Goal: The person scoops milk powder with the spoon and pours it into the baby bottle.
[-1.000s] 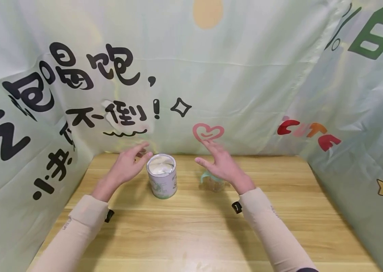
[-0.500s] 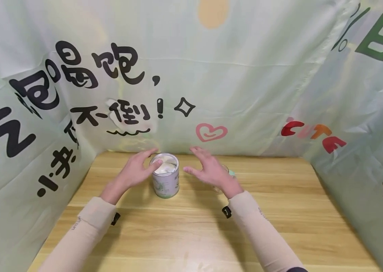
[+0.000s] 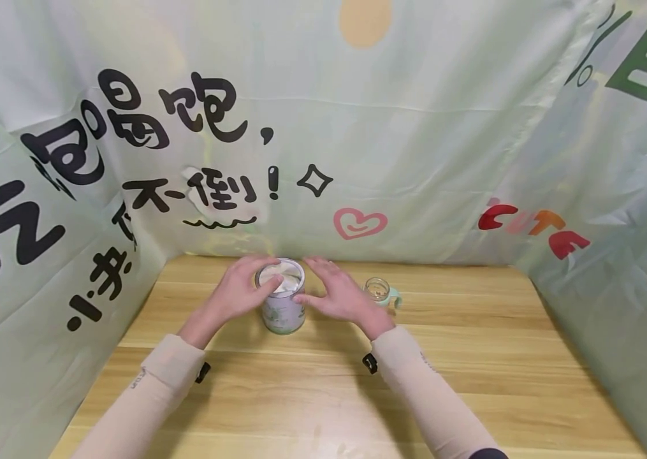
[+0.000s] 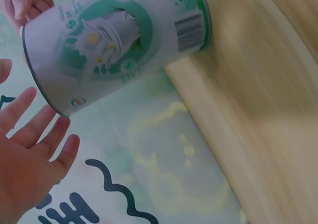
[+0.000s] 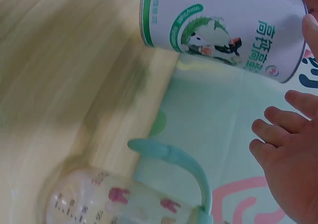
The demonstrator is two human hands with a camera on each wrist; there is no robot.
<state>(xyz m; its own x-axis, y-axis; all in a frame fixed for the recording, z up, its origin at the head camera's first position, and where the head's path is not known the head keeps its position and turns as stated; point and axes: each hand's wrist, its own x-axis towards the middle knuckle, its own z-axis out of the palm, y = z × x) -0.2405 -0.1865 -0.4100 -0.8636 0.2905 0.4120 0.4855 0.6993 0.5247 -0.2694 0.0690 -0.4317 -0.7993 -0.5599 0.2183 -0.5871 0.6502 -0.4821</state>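
Note:
A pale milk powder tin (image 3: 284,312) with green print stands upright near the table's back edge. Its top is uncovered and whitish inside. My left hand (image 3: 238,290) is at the tin's left rim, thumb over the top, and its fingers look straight or slightly bent in the left wrist view; fingertips seem to meet the rim (image 4: 44,100). On the other side, my right hand (image 3: 339,294) has its thumb at the tin's upper side, while the other fingers (image 5: 278,129) stand apart from it. Whether either hand presses the tin, I cannot tell.
A clear baby bottle (image 5: 144,204) with a mint handle (image 5: 186,159) and no cap stands right of the tin, close behind my right wrist. Printed cloth walls (image 3: 415,159) rise directly behind and beside the wooden table (image 3: 300,395).
Both hands have closed in on the tin from its two sides. The right hand has come leftward, away from the bottle, which now shows more fully. The tin stays in place.

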